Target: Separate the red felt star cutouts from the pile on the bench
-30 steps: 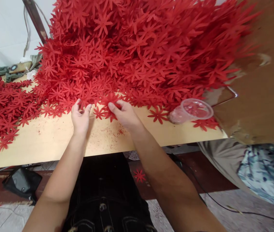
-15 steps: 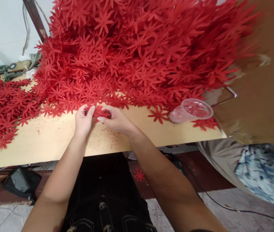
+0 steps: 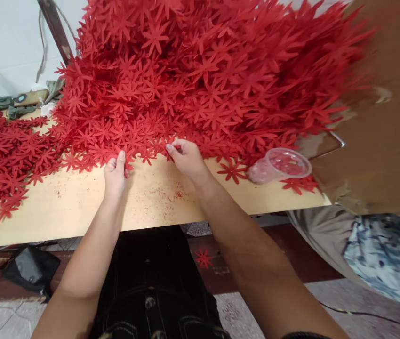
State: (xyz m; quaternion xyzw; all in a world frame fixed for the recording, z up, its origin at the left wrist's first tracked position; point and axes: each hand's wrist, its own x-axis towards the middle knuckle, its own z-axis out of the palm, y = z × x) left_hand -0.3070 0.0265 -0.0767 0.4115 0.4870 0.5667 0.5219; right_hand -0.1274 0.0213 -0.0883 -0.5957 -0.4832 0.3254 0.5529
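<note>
Head view — hands (image 3: 115,172) (image 3: 186,157) pinching star-shaped felt flowers (image 3: 200,84).

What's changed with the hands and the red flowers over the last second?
The hands were pinching one flower together half a second ago; now they have parted. The left hand pinches flowers at the near edge of the red flower pile, and the right hand has reached forward into it. The clear plastic cup and wooden table stayed put.
</note>
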